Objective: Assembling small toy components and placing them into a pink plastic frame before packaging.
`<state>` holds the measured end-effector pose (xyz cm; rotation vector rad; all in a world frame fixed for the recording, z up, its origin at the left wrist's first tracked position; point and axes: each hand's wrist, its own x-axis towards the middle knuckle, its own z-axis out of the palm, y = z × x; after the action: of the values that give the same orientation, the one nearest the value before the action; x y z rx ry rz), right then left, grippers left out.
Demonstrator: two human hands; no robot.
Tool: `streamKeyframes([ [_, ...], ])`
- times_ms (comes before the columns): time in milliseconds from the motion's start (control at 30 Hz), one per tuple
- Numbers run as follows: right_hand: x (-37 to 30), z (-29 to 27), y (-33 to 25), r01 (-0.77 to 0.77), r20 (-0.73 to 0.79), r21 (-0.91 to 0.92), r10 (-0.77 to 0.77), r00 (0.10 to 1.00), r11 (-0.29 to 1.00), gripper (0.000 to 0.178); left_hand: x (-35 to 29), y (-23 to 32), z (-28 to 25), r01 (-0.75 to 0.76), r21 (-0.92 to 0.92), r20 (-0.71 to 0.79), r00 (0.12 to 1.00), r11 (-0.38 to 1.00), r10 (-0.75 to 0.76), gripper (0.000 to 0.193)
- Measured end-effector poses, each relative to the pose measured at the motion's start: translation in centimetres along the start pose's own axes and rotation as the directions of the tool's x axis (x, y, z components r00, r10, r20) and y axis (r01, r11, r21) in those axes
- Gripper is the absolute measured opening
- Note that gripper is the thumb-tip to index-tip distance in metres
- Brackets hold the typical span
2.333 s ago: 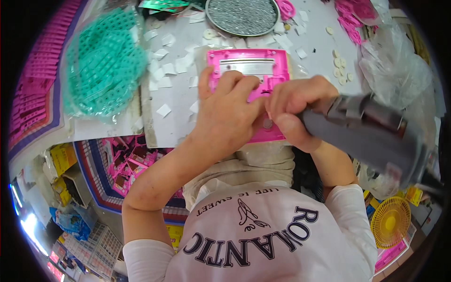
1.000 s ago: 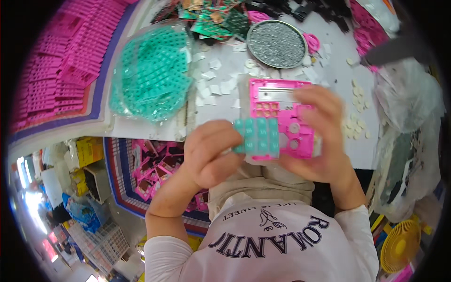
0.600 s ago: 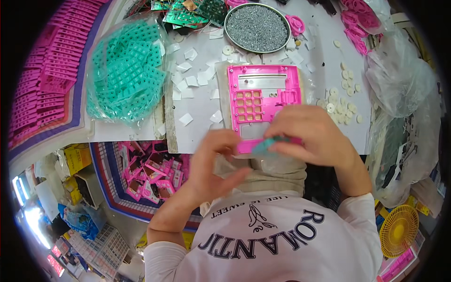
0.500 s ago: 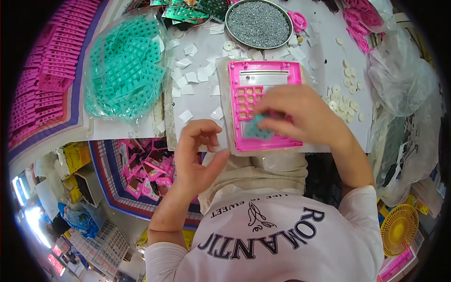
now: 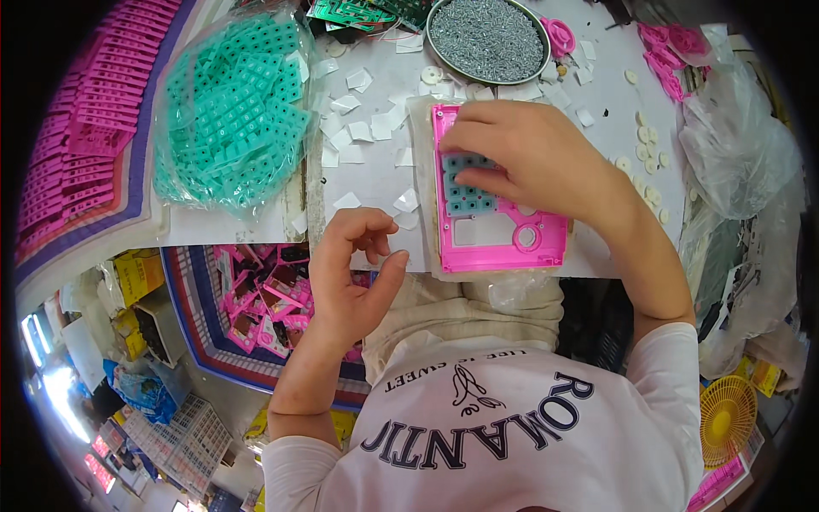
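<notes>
A pink plastic calculator case half (image 5: pixel 499 256) lies on a pad at the table's front edge. Within its key openings sits a teal rubber keypad (image 5: pixel 471 198), partly covered by my right hand (image 5: pixel 533 158). The thumb and fingers of that hand are on the keypad, bent around its upper part; the fingertips are partly hidden. To the left of the case, my left hand (image 5: pixel 354 269) hovers by the table edge. Its fingers are loosely curled, the thumb stands apart, and nothing shows between them.
A clear bag of teal keypads (image 5: pixel 235 119) lies at left, beside stacked pink case parts (image 5: pixel 102 102). Behind the case stands a round tin of small screws (image 5: pixel 488 43), with green circuit boards (image 5: pixel 363 13) nearby. White paper squares (image 5: pixel 360 130) and pale discs (image 5: pixel 646 149) are scattered around.
My right hand has moved the teal keypad up the case and laid it over the key openings. The left hand stays nearly in place. The whole view has shifted slightly.
</notes>
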<state>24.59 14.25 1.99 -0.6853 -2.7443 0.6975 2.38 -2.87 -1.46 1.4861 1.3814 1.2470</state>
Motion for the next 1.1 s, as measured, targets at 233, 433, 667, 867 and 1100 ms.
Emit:
streamKeyframes([
  [233,-5.4,2.1,-5.2,-0.010,0.007,-0.198,0.012,1.000,0.980,0.084,2.3,0.4,-1.3,-0.060,0.130,-0.034,0.997,0.990,0.065,0.037],
  [433,-6.1,3.0,-5.9,-0.047,0.208,-0.214,0.092,0.974,0.976,0.101,11.2,2.3,-2.9,-0.189,0.493,0.085,0.982,0.849,0.169,0.019],
  [667,-5.7,1.9,-5.7,-0.014,0.276,-0.197,0.069,0.959,0.980,0.102,22.7,-0.8,-6.1,-0.004,0.837,-0.007,1.000,0.547,0.019,0.024],
  [867,-6.1,2.6,-5.3,-0.028,0.229,-0.194,0.073,0.971,0.981,0.102,27.3,-2.6,-3.0,-0.540,0.824,0.447,0.807,0.175,0.387,0.020],
  [1100,-6.5,2.0,-4.9,0.021,0.057,-0.081,-0.016,0.998,0.997,0.081,31.4,0.0,-5.8,-0.708,0.683,0.477,0.618,0.179,0.625,0.012],
])
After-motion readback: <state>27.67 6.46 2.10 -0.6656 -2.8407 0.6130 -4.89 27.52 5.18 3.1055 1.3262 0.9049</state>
